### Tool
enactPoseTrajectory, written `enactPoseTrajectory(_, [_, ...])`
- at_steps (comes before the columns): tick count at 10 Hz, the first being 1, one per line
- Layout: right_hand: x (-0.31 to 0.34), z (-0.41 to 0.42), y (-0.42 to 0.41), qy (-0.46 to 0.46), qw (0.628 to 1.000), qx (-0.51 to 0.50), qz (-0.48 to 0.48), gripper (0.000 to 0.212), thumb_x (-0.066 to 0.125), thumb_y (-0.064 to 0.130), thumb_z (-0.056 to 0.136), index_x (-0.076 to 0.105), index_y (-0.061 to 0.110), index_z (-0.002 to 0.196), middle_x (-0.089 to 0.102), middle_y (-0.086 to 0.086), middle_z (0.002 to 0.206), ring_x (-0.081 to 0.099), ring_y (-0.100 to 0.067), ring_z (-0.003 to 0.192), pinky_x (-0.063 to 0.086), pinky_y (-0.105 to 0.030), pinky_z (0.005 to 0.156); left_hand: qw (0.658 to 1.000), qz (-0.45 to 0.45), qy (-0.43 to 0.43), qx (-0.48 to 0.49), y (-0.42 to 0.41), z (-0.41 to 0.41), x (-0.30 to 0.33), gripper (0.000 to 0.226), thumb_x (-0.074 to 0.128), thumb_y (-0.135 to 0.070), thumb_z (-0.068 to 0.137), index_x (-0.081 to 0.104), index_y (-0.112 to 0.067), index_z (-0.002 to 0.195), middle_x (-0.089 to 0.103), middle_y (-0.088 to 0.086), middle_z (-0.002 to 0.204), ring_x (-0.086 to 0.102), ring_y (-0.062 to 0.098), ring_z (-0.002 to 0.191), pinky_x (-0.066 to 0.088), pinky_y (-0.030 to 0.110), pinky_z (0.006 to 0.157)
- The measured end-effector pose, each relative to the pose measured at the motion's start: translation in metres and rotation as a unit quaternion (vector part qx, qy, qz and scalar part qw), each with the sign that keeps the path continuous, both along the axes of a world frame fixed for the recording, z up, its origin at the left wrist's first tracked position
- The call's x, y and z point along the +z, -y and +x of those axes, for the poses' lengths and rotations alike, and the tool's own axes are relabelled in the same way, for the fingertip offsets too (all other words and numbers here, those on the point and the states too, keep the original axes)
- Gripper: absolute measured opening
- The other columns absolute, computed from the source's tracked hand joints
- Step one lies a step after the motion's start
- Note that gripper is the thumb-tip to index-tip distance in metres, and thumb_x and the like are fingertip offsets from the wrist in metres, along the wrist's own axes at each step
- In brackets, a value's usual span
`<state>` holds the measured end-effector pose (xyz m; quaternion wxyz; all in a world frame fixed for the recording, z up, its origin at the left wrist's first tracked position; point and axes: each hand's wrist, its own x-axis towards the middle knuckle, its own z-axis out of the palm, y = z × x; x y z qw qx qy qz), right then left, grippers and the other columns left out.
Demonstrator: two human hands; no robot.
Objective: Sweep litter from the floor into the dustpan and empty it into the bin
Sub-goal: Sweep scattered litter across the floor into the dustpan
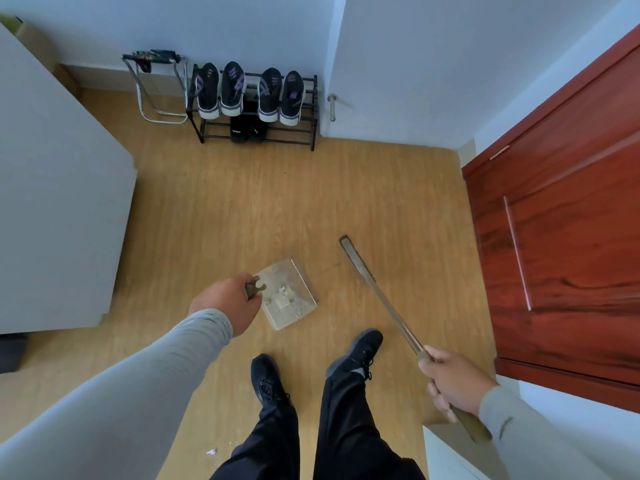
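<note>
A clear dustpan (290, 294) hangs low over the wooden floor in front of my feet, with small bits of pale litter (284, 293) lying inside it. My left hand (227, 301) grips its upright handle at the pan's left side. My right hand (450, 381) is closed around the long handle of a broom (377, 292), which slants up and left; its narrow head is just right of the dustpan, apart from it. One white scrap of litter (211, 452) lies on the floor near my left leg. No bin is in view.
A black shoe rack (313, 133) with several shoes stands against the far wall, a folded metal stand (145, 98) left of it. A grey cabinet (62, 202) is at left, a red wooden door (561, 237) at right, a white surface (446, 452) at lower right.
</note>
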<state>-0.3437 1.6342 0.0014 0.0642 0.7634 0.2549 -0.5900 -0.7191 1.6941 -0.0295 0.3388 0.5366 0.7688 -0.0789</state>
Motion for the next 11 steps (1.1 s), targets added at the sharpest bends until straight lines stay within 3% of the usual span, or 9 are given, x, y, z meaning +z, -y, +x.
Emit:
enactPoseTrajectory(2, [-0.028,-0.040,-0.026,0.033,0.994,0.103,0.002,0.059,0.044,0.022,0.101,0.028,0.026,0.157,0.059,-0.009,0.063,0.052,-0.020,0.045,0.046,-0.027,0.042,0.999,0.012,0.005,0.051,0.033,-0.049,0.008,0.028,0.056,-0.047,0.092,0.062,-0.041,0.119,0.066,-0.016,0.081,0.065,0.012,0.073,0.060,0.034,0.071])
enactPoseTrajectory(3, [-0.043,-0.080,-0.025,0.042,0.984,0.174,0.006,0.049,0.039,0.015,0.101,0.038,0.012,0.150,0.053,-0.004,0.070,0.051,-0.015,0.051,0.045,-0.025,0.046,0.997,0.011,0.001,0.070,0.044,-0.069,0.007,0.026,0.059,-0.046,0.092,0.063,-0.039,0.117,0.065,-0.016,0.080,0.063,0.010,0.072,0.059,0.033,0.071])
enactPoseTrajectory(4, [-0.052,-0.122,-0.007,0.018,0.969,0.247,0.003,0.043,0.040,0.007,0.099,0.047,-0.004,0.139,0.044,0.000,0.074,0.041,-0.009,0.058,0.052,-0.027,0.061,0.996,-0.002,-0.016,0.086,0.053,-0.078,0.003,0.023,0.058,-0.046,0.091,0.063,-0.039,0.112,0.064,-0.016,0.079,0.062,0.009,0.070,0.059,0.033,0.071])
enactPoseTrajectory(5, [-0.039,-0.147,0.010,-0.029,0.965,0.259,-0.034,0.041,0.042,0.009,0.098,0.051,-0.006,0.134,0.050,-0.005,0.076,0.044,-0.011,0.056,0.055,-0.032,0.064,0.995,-0.008,-0.035,0.090,0.059,-0.085,-0.002,0.020,0.057,-0.047,0.092,0.062,-0.039,0.110,0.064,-0.016,0.078,0.061,0.008,0.068,0.056,0.030,0.065])
enactPoseTrajectory(6, [-0.022,-0.141,0.008,-0.114,0.979,0.145,-0.084,0.033,0.044,0.022,0.100,0.060,0.017,0.128,0.051,-0.003,0.065,0.046,-0.013,0.046,0.041,-0.024,0.043,0.994,-0.012,-0.041,0.099,0.064,-0.095,-0.003,0.022,0.055,-0.049,0.092,0.060,-0.042,0.113,0.064,-0.016,0.080,0.061,0.008,0.069,0.054,0.027,0.062])
enactPoseTrajectory(7, [0.001,-0.122,-0.010,-0.175,0.973,-0.018,-0.146,0.017,0.049,0.027,0.105,0.058,0.033,0.118,0.049,-0.004,0.064,0.036,-0.011,0.044,0.031,-0.019,0.037,0.994,-0.019,-0.026,0.102,0.067,-0.103,-0.004,0.024,0.054,-0.049,0.091,0.060,-0.042,0.114,0.065,-0.016,0.081,0.063,0.009,0.071,0.058,0.031,0.065])
enactPoseTrajectory(8, [0.017,-0.115,-0.025,-0.153,0.980,0.008,-0.123,0.032,0.050,0.024,0.105,0.052,0.029,0.136,0.051,-0.006,0.063,0.035,-0.013,0.043,0.031,-0.019,0.036,0.994,-0.023,-0.014,0.105,0.078,-0.110,-0.001,0.027,0.053,-0.049,0.092,0.059,-0.044,0.117,0.064,-0.017,0.083,0.063,0.008,0.072,0.056,0.028,0.063])
enactPoseTrajectory(9, [0.026,-0.128,-0.044,-0.099,0.986,0.124,-0.054,0.048,0.048,0.022,0.105,0.036,0.029,0.152,0.049,-0.006,0.062,0.037,-0.015,0.041,0.034,-0.021,0.035,0.990,-0.011,0.007,0.143,0.094,-0.124,0.003,0.028,0.055,-0.049,0.092,0.060,-0.044,0.119,0.065,-0.018,0.083,0.064,0.007,0.071,0.057,0.028,0.065])
enactPoseTrajectory(11, [-0.023,-0.171,-0.109,0.023,0.959,0.281,0.031,0.061,0.041,0.021,0.102,0.021,0.026,0.159,0.055,-0.004,0.071,0.048,-0.016,0.045,0.041,-0.027,0.045,0.973,-0.010,0.009,0.230,0.117,-0.156,0.001,0.020,0.060,-0.048,0.090,0.061,-0.042,0.109,0.067,-0.012,0.080,0.065,0.012,0.071,0.059,0.033,0.068])
